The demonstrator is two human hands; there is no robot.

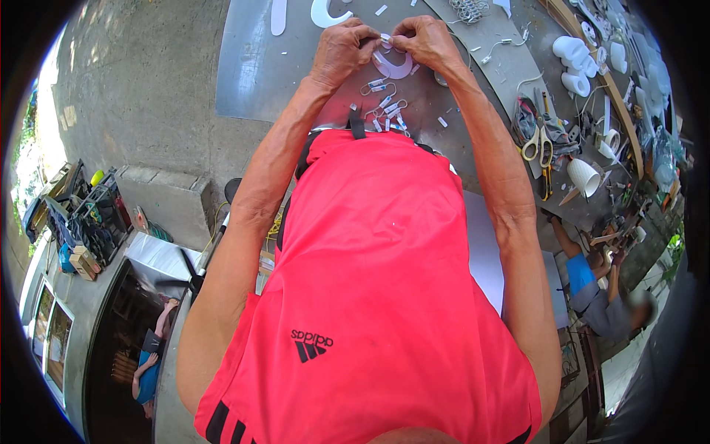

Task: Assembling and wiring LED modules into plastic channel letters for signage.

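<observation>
Above the metal sheet point(244, 89), my left hand point(342, 50) and my right hand point(429, 43) meet with their fingertips pinched on a small white piece point(386, 41), partly covered by the fingers. Right below it lies a curved white plate point(392, 69), shaped like a letter part. Closer to me, a chain of small white LED-like modules point(384, 109) joined by thin looped wires rests on the sheet. Another white C-shaped piece point(325, 13) is beyond my left hand, beside a long white rounded strip point(279, 16).
On the right, scissors point(538, 144), a yellow-black cutter point(546, 181), a white ribbed cup point(583, 177) and white foam-like shapes point(575, 63) crowd the table. A wooden strip point(617, 103) runs past them. One person point(603, 296) sits at right; another point(148, 370) is at lower left.
</observation>
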